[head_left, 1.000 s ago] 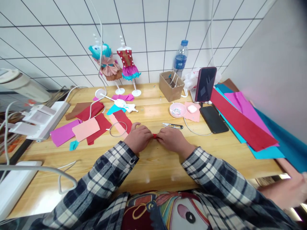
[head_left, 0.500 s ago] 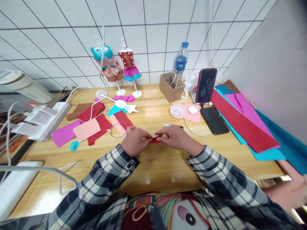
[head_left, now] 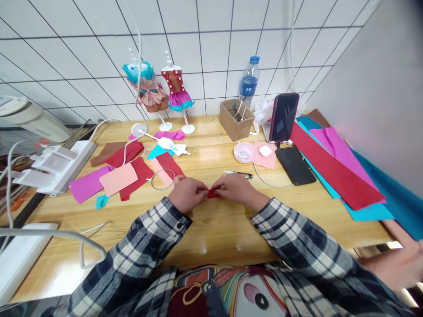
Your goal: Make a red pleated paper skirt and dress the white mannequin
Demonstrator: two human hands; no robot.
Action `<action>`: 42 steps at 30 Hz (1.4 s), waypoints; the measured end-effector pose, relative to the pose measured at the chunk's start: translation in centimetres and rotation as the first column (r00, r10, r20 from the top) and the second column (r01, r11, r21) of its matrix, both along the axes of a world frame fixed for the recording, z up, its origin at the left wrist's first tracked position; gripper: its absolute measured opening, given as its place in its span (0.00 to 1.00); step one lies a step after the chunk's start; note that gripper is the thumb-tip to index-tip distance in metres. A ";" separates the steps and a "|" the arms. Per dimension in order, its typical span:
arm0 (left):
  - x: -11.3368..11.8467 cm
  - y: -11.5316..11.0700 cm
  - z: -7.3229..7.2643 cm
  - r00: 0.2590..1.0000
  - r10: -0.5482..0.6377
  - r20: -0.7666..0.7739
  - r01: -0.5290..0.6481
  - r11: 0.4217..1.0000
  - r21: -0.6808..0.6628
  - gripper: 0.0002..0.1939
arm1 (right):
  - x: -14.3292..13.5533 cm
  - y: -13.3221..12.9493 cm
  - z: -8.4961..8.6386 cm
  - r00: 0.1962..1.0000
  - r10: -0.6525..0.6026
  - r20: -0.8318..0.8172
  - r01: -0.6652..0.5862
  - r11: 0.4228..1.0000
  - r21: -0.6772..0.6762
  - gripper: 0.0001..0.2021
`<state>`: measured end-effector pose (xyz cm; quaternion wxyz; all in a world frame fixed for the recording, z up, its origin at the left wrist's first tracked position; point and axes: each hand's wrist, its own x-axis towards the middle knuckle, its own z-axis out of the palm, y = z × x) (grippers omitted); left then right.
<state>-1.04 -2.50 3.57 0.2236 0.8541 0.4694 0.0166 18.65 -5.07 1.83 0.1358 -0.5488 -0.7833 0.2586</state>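
Between my two hands is a small piece of red crepe paper (head_left: 213,193), pinched at both ends just above the table. My left hand (head_left: 187,193) grips its left end between thumb and fingers. The right end is in the closed fingertips of my right hand (head_left: 237,190). Most of the piece is hidden by my fingers. Right behind my right hand lies a small pair of scissors or a craft knife (head_left: 238,174); which one I cannot tell. A loop of pale wire or cord (head_left: 161,179) lies by my left hand, over peach and red paper strips (head_left: 169,164).
A white mini dress form (head_left: 172,144) lies flat; two dressed ones (head_left: 176,88) stand by the wall. A pink dish of beads (head_left: 245,152), cardboard box (head_left: 236,121), bottle (head_left: 248,83), phones (head_left: 295,165) and paper sheets (head_left: 337,163) surround the workspace. Another person's arm (head_left: 396,264) is at lower right.
My right hand has shifted left, closer to my left hand, uncovering more of the tool behind it. Both hands still pinch the red piece, now shorter between them.
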 end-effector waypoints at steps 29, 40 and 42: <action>-1.3 0.2 -1.9 0.969 -0.247 -0.019 0.240 0.914 0.327 0.09 | 0.8 -0.6 -2.5 0.998 0.065 -0.007 -0.062 0.973 0.222 0.08; -1.3 -0.8 -2.1 0.942 -0.306 -0.139 0.333 0.794 0.509 0.12 | 0.7 -1.5 -2.4 0.962 0.159 0.224 -0.232 0.906 0.353 0.11; -1.1 -1.0 -2.0 0.933 -0.310 -0.180 0.358 0.768 0.531 0.12 | 0.7 -1.4 -2.6 0.956 0.186 0.227 -0.260 0.894 0.365 0.10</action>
